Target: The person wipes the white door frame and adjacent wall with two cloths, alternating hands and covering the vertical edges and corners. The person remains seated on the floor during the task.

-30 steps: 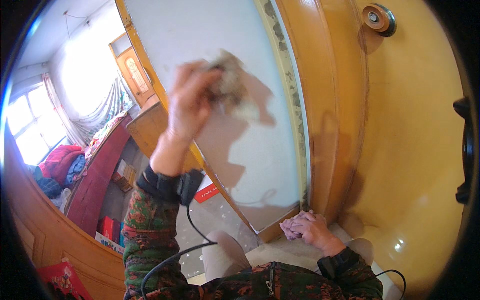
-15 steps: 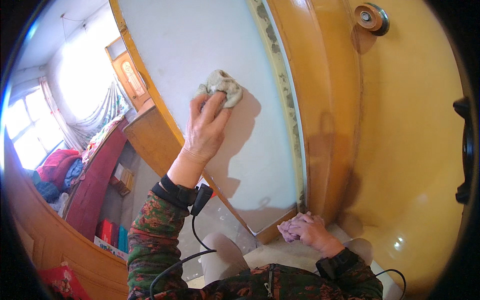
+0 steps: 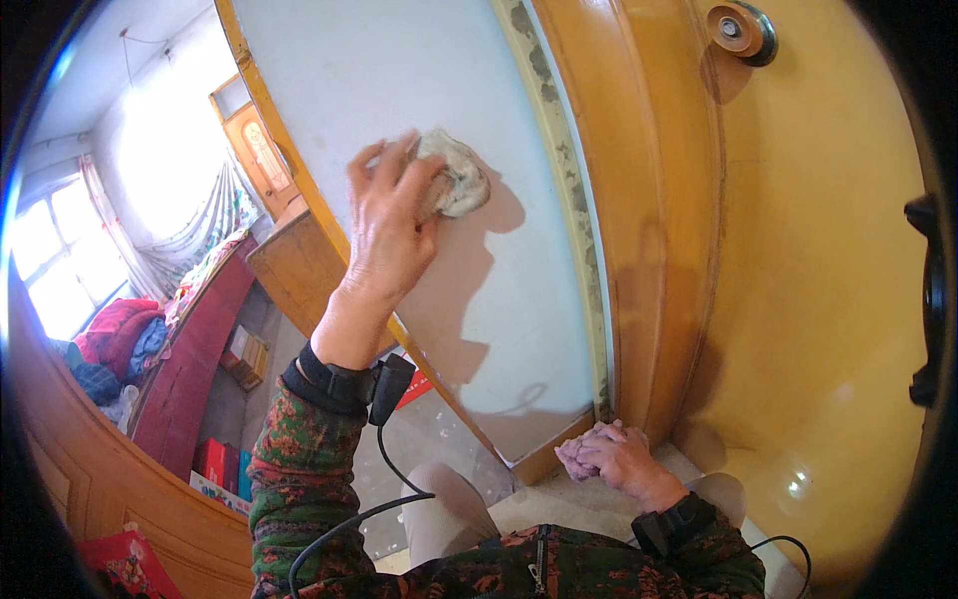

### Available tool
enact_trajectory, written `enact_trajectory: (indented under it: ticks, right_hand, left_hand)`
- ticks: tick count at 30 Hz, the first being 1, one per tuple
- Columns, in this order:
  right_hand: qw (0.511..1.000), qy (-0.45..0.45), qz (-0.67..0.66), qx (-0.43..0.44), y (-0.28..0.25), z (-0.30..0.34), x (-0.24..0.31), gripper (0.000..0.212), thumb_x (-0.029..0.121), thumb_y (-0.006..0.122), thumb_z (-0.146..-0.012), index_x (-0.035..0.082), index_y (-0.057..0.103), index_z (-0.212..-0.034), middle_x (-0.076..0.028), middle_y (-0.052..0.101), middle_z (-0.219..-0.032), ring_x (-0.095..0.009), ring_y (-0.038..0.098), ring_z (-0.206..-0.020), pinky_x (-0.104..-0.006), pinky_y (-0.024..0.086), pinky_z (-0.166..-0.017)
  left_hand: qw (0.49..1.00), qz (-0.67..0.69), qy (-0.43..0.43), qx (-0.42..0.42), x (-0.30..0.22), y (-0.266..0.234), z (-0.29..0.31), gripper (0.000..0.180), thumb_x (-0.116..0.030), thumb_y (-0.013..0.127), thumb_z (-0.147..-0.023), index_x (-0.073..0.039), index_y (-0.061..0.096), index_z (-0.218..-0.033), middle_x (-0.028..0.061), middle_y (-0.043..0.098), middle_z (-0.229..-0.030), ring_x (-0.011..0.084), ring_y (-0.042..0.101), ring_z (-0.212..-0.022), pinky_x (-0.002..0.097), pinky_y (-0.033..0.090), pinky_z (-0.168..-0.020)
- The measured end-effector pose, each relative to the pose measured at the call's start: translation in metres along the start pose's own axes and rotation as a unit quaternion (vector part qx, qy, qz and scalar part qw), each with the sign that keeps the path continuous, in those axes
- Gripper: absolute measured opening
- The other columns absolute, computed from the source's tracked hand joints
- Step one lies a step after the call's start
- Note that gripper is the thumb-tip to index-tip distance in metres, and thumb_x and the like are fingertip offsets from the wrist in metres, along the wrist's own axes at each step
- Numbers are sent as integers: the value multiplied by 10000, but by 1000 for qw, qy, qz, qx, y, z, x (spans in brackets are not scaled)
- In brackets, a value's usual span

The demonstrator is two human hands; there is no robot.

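My left hand (image 3: 389, 210) is raised in front of a pale, flat panel (image 3: 439, 90) framed in yellow-brown wood. Its fingers curl against a crumpled grey-green cloth (image 3: 460, 176), which rests on the panel's surface. Low on the right, my right hand (image 3: 629, 464) is closed round a bunched purple cloth (image 3: 589, 447), near the panel's bottom corner and apart from it. Part of that cloth is hidden by the fingers. A shadow of my left hand and arm falls on the panel.
To the right stands a glossy yellow-brown door (image 3: 818, 299) with a round knob (image 3: 736, 33). Beyond the panel at left are a wooden cabinet (image 3: 299, 265), a red-sided bed (image 3: 185, 384) heaped with bedding (image 3: 120, 334), and boxes on the floor. A black cable (image 3: 349, 524) hangs from my left wrist.
My left hand has shifted slightly left, its fingers now more spread and along the cloth's left side. The grey-green cloth has turned and opened out a little. My right hand stays put.
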State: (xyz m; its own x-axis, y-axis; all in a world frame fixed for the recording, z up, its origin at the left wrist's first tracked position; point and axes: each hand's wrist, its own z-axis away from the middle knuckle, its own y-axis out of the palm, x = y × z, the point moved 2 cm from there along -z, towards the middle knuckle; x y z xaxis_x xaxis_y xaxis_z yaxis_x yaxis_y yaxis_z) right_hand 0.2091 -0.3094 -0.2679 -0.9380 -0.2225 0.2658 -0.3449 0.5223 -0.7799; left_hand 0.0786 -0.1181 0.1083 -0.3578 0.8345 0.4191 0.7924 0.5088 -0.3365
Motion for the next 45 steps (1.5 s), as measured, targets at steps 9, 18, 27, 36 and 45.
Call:
enact_trajectory:
  ticks: [9, 18, 27, 36, 45]
  right_hand:
    - [993, -9, -113, -21, 18, 4, -15, 163, 255, 564, -818, 136, 672, -843, 22, 598, -765, -213, 560, -807, -357, 471, -717]
    - [963, 73, -248, 80, 53, 16, -37, 217, 259, 511, -867, 150, 688, -927, 25, 596, -801, -192, 550, -868, -321, 455, -750]
    - [996, 4, -93, -16, 37, 16, -24, 293, 303, 513, -875, 68, 669, -955, -81, 636, -876, -268, 560, -856, -364, 458, -805]
    - [953, 49, -292, 63, 74, 16, -48, 305, 321, 517, -838, 103, 678, -976, -36, 635, -892, -252, 547, -848, -369, 477, -810]
    - [965, 61, -251, 41, 47, 14, -30, 239, 284, 526, -847, 109, 680, -901, -36, 646, -948, -242, 557, -904, -380, 478, -821]
  left_hand:
    - [989, -25, 75, -129, 29, -22, -29, 536, 147, 551, -672, -55, 633, -1162, 176, 614, -1190, 370, 564, -1045, 446, 482, -916]
    - [994, -23, 103, -4, 13, 17, 15, 523, 42, 626, -670, -141, 660, -1159, 161, 618, -1186, 311, 595, -904, 391, 520, -771]
    - [982, -57, 171, -65, 35, -3, -5, 495, 33, 624, -705, -106, 638, -1180, 117, 623, -1155, 286, 588, -983, 397, 492, -850]
    - [996, 14, 84, 17, 17, 18, 8, 563, 31, 653, -659, -75, 595, -1209, 132, 615, -1112, 324, 553, -934, 415, 484, -816]
    - [976, 91, 161, 112, -20, 53, 22, 427, -30, 589, -746, -110, 608, -1165, 160, 609, -1140, 342, 572, -952, 432, 487, -830]
